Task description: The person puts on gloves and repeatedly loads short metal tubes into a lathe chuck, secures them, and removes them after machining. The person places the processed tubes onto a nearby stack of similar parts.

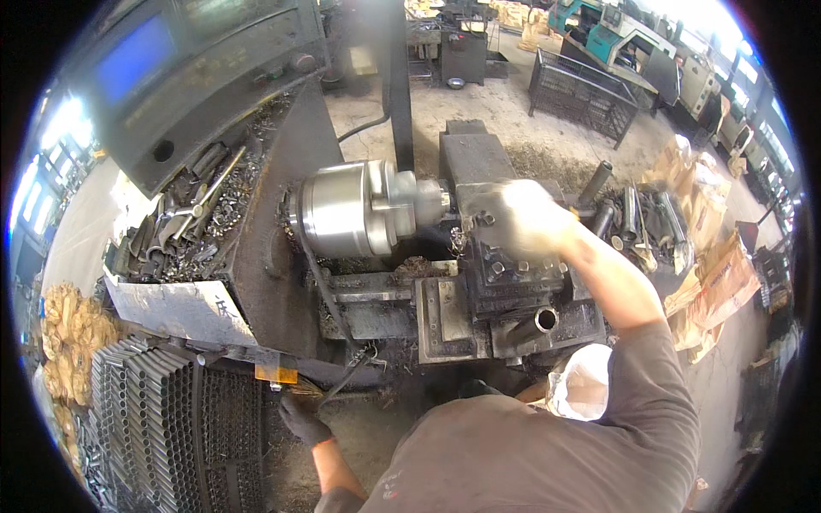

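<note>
My right hand (532,219), in a pale glove smeared by motion, is over the dark tool post (513,282) of a lathe. Its fingers are too blurred to show whether they hold anything. To its left is the shiny steel chuck (338,209), with a short metal workpiece (432,201) at its right end. Low on the left, my left hand (304,421) wears a dark glove and is beside the lower end of a slanting metal lever (349,376). Its fingers are hard to make out. Just above it is a small orange plate (275,374).
Tools and metal chips fill a tray (175,303) on the headstock. Stacked steel tubes (145,410) stand at lower left. Right of the tool post are loose tubes (631,214) and brown sacks (718,274). A white bucket (581,385) is by my body; a wire crate (581,94) stands behind.
</note>
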The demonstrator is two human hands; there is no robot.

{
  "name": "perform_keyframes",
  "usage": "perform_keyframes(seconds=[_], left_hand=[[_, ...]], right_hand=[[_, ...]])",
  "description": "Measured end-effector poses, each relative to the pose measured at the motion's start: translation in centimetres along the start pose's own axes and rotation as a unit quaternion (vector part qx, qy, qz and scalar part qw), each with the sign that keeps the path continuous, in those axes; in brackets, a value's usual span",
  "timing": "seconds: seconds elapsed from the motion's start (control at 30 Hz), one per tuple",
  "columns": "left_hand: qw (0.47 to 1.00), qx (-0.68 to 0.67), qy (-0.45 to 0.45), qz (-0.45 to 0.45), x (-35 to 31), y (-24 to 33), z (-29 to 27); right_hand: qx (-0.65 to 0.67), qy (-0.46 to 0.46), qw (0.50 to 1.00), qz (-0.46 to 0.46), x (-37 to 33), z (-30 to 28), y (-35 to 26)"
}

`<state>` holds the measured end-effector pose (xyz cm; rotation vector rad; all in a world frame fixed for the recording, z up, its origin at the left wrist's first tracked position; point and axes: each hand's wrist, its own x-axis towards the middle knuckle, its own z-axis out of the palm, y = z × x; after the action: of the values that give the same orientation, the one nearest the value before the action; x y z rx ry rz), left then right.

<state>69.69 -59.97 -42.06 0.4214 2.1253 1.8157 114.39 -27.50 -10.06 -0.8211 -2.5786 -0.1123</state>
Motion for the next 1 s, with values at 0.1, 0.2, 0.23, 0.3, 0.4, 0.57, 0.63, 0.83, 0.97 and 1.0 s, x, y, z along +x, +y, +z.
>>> perform_keyframes(seconds=[0.1,0.2,0.23,0.3,0.4,0.57,0.63,0.83,0.97,1.0], left_hand=[[0.983,-0.139,0.016,-0.116,-2.7,-6.4,-0.1],[0.981,0.064,-0.099,-0.154,-6.2,-14.7,-2.8],[0.981,0.083,-0.111,-0.132,-7.8,-17.5,-3.6],[0.934,0.223,-0.173,-0.217,-10.9,-21.3,-7.7],[0.854,0.371,-0.301,-0.206,-14.3,-24.8,-11.7],[0.759,0.481,-0.419,-0.131,-15.4,-25.9,-13.0],[0.728,0.510,-0.452,-0.077,-14.2,-25.6,-12.1],[0.617,0.583,-0.489,0.202,-8.5,-23.9,-6.6],[0.913,0.156,-0.370,-0.074,-6.6,-24.0,-1.4],[0.914,0.160,-0.371,0.045,-6.2,-24.0,-0.8]], right_hand=[[-0.097,-0.401,0.905,0.109,7.1,7.0,3.7],[-0.102,-0.514,0.831,-0.188,10.3,12.0,5.3],[-0.074,-0.529,0.815,-0.222,10.3,12.3,6.2],[0.116,-0.466,0.864,-0.147,9.8,11.7,8.1],[0.499,-0.329,0.789,0.140,7.0,8.5,13.4],[-0.222,-0.208,0.891,0.338,4.0,7.3,20.3],[-0.178,-0.242,0.899,0.319,4.3,8.3,19.8],[0.140,-0.416,0.874,0.211,8.9,12.5,11.8],[0.144,-0.438,0.862,0.212,9.9,12.2,12.2],[0.153,-0.480,0.827,0.249,9.9,12.1,12.9]])
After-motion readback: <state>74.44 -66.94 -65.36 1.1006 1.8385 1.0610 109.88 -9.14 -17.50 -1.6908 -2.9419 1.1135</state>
